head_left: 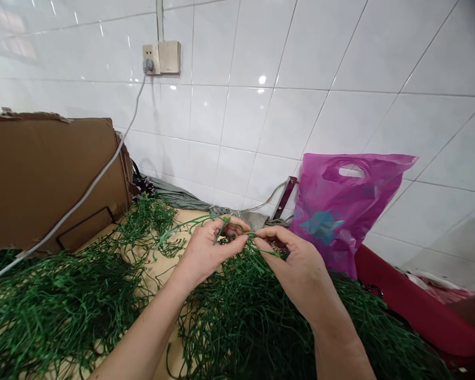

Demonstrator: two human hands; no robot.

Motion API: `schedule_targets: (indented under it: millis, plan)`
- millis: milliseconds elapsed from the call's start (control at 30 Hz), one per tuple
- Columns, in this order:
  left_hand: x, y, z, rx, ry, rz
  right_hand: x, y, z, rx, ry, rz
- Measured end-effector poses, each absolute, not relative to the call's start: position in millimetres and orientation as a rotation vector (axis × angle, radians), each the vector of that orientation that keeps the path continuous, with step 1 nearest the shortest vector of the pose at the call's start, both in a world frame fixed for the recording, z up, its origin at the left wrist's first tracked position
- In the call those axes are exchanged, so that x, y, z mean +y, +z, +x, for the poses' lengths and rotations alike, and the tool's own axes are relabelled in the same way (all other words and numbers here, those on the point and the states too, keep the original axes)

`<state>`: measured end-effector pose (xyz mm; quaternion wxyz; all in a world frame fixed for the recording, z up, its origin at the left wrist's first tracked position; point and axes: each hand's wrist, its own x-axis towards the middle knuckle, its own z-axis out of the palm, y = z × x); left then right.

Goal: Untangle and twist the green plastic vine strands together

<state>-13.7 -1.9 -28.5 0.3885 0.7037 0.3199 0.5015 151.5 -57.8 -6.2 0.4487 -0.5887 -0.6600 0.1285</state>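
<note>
My left hand pinches a thin green strand between thumb and fingertips, just above the pile. Close to its fingertips, my right hand grips green strands in the same way, thumb against forefinger. The strands look like artificial plant stems with small knobs. Some lighter green lengths trail out behind my left hand. Beneath both hands spreads a tangled heap of dark green strands. How the pieces join between the fingertips is too small to make out.
A second green heap lies left on the tan surface. The cardboard box stands behind it, with a grey cable running across to the wall socket. A purple plastic bag and something red are right.
</note>
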Motion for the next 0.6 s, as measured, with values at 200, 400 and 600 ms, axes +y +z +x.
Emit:
schedule_targets:
  millis: [200, 400, 600]
  plan:
    - [-3, -26, -15, 1.045, 1.201, 2.034, -55, -9, 144, -1.647, 0.287, -1.459]
    - [-7, -33, -14, 1.090, 1.263, 2.290, -53, -18, 143, -1.668, 0.151, -1.430]
    - [-3, -45, -8, 0.900, 1.279, 2.489, -49, -27, 145, -1.841, -0.181, -1.474]
